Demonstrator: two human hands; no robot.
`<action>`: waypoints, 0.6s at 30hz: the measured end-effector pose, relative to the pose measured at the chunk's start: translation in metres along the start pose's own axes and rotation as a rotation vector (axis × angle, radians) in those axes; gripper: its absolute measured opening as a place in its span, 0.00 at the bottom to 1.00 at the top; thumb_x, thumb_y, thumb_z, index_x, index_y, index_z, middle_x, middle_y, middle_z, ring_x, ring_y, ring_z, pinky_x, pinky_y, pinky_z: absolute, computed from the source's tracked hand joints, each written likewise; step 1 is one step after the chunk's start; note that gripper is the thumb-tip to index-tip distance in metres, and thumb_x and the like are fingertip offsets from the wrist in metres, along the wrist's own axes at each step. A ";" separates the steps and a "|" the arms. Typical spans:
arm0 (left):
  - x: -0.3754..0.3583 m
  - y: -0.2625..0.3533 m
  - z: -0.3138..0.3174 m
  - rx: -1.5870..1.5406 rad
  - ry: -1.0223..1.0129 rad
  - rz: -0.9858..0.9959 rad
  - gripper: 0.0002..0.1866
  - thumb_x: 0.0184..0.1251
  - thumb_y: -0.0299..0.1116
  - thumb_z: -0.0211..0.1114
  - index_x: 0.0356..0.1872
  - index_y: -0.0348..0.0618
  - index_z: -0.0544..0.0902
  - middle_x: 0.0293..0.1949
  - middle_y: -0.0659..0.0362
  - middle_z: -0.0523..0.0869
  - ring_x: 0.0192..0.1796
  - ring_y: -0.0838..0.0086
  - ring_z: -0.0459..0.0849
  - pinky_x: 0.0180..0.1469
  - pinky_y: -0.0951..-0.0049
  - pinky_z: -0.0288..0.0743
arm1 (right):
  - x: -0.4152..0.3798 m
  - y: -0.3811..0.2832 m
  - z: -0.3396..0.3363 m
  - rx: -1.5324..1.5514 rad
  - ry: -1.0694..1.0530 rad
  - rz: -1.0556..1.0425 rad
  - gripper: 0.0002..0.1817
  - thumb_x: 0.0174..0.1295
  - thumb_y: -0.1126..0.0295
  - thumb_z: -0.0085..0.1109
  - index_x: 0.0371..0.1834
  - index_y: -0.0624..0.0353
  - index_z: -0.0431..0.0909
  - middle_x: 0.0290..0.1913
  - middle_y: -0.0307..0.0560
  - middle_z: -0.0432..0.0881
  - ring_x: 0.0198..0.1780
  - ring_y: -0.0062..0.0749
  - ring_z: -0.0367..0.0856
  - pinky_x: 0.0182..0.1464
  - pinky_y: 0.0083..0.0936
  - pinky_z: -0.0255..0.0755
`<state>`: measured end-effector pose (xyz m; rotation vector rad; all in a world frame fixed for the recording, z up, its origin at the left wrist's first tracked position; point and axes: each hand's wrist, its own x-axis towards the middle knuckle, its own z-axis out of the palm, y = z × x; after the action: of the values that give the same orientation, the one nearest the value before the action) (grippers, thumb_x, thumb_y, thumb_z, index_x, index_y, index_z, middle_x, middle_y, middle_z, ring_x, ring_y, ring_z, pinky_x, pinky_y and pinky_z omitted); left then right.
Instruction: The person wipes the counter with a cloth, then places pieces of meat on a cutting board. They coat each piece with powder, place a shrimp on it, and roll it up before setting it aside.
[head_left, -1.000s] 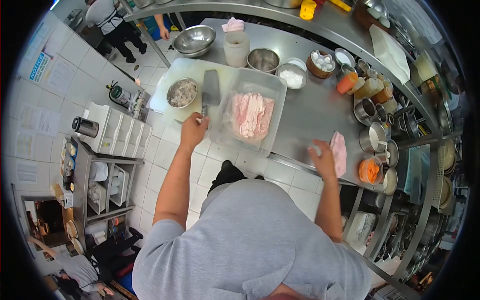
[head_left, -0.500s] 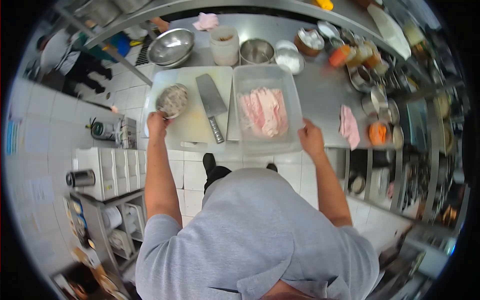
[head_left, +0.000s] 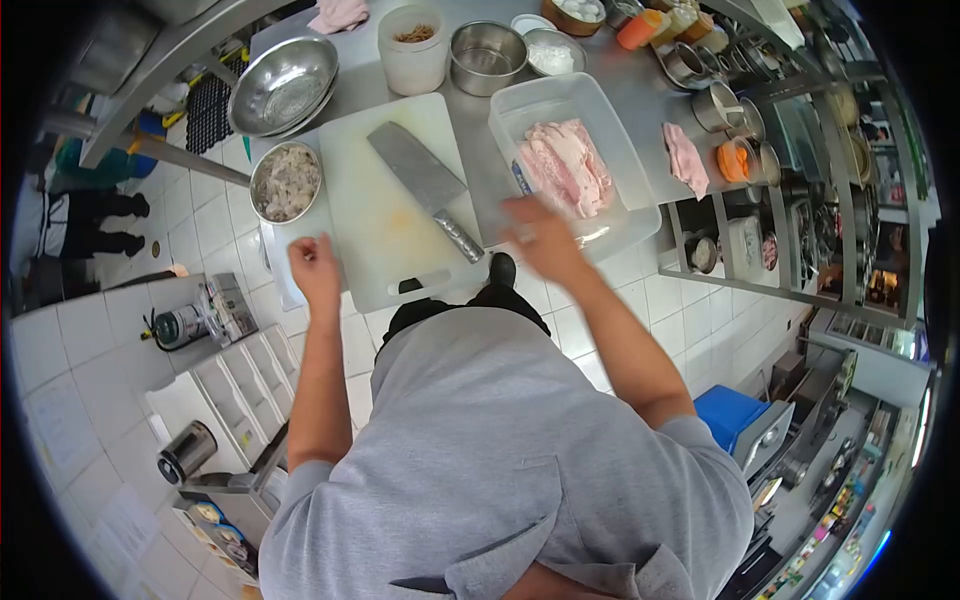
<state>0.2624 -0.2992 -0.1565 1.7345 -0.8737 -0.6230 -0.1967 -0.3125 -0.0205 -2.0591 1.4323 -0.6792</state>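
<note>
Below the metal bowl of greyish pieces (head_left: 286, 182), my left hand (head_left: 316, 268) hangs near the left edge of the white cutting board (head_left: 365, 235), its fingers curled and touching nothing visible. A cleaver (head_left: 415, 170) lies diagonally on the board, its handle toward me. My right hand (head_left: 545, 238), blurred by motion, is over the near left edge of the clear plastic tub (head_left: 635, 190). Pink raw meat (head_left: 568, 168) lies in the tub. What the right hand touches, if anything, I cannot make out.
Steel bowls (head_left: 287, 85) stand at the back left. A white container (head_left: 412, 60), a steel pot (head_left: 487, 58) and a bowl of white powder (head_left: 553, 53) line the back. A pink cloth (head_left: 685, 160) lies right. A person (head_left: 85, 222) stands far left.
My left hand has let go of the metal bowl, now beside the board's left edge. My right hand has moved from the tub's right side to its left. The view has turned.
</note>
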 end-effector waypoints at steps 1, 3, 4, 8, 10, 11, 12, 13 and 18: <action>-0.014 0.017 0.000 -0.004 -0.010 0.011 0.14 0.82 0.31 0.80 0.51 0.37 0.81 0.43 0.57 0.84 0.37 0.73 0.81 0.38 0.68 0.77 | 0.011 -0.039 0.022 -0.062 -0.093 -0.003 0.33 0.75 0.64 0.75 0.82 0.60 0.82 0.71 0.66 0.85 0.72 0.62 0.87 0.72 0.52 0.85; -0.051 0.068 0.003 0.252 -0.144 0.335 0.10 0.81 0.29 0.78 0.51 0.38 0.84 0.43 0.59 0.84 0.34 0.75 0.79 0.37 0.69 0.77 | 0.034 -0.059 0.069 -0.222 -0.248 0.076 0.39 0.72 0.68 0.70 0.88 0.59 0.75 0.71 0.66 0.83 0.72 0.63 0.85 0.72 0.54 0.85; -0.060 0.072 0.003 0.255 -0.143 0.343 0.10 0.81 0.29 0.78 0.51 0.38 0.84 0.43 0.59 0.84 0.34 0.75 0.79 0.37 0.69 0.77 | 0.039 -0.053 0.081 -0.218 -0.241 0.074 0.39 0.72 0.68 0.70 0.88 0.59 0.75 0.71 0.66 0.83 0.72 0.63 0.85 0.72 0.54 0.85; -0.055 0.082 -0.011 0.227 -0.203 0.251 0.10 0.79 0.25 0.77 0.53 0.34 0.86 0.48 0.55 0.85 0.39 0.74 0.78 0.43 0.69 0.78 | 0.045 -0.047 0.070 -0.204 -0.061 0.297 0.41 0.69 0.70 0.66 0.89 0.61 0.73 0.66 0.67 0.85 0.67 0.67 0.88 0.70 0.55 0.86; -0.056 0.075 -0.018 0.191 -0.187 0.213 0.09 0.80 0.24 0.76 0.53 0.34 0.86 0.48 0.56 0.85 0.39 0.75 0.78 0.42 0.69 0.78 | 0.034 -0.030 0.055 -0.114 -0.049 0.326 0.41 0.69 0.70 0.66 0.88 0.62 0.73 0.66 0.68 0.86 0.67 0.69 0.88 0.69 0.55 0.86; -0.053 0.068 -0.024 0.160 -0.184 0.178 0.08 0.81 0.24 0.75 0.53 0.35 0.86 0.46 0.58 0.85 0.38 0.77 0.78 0.42 0.70 0.77 | 0.026 -0.012 0.062 -0.027 0.063 0.273 0.39 0.69 0.71 0.66 0.87 0.62 0.74 0.65 0.69 0.88 0.65 0.72 0.89 0.68 0.55 0.86; -0.053 0.066 -0.028 0.129 -0.181 0.142 0.07 0.83 0.24 0.74 0.53 0.35 0.86 0.44 0.59 0.85 0.38 0.78 0.78 0.41 0.71 0.77 | 0.023 -0.005 0.061 0.061 0.174 0.218 0.38 0.70 0.71 0.66 0.86 0.63 0.75 0.63 0.71 0.89 0.64 0.75 0.89 0.67 0.55 0.86; -0.055 0.064 -0.031 0.130 -0.180 0.139 0.07 0.83 0.24 0.74 0.53 0.35 0.86 0.44 0.59 0.85 0.38 0.78 0.78 0.41 0.71 0.77 | 0.021 0.002 0.060 0.062 0.172 0.219 0.38 0.70 0.71 0.66 0.86 0.63 0.75 0.63 0.71 0.89 0.64 0.75 0.89 0.67 0.55 0.86; -0.044 0.073 -0.043 0.122 -0.170 0.156 0.06 0.87 0.27 0.73 0.55 0.37 0.87 0.41 0.64 0.85 0.38 0.83 0.78 0.41 0.74 0.76 | 0.022 0.025 0.051 0.542 0.010 0.483 0.31 0.74 0.66 0.72 0.78 0.66 0.80 0.51 0.64 0.92 0.52 0.61 0.92 0.61 0.49 0.86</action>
<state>0.2501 -0.2531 -0.0736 1.7192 -1.1756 -0.6302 -0.1729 -0.3337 -0.0724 -1.2419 1.4721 -0.7616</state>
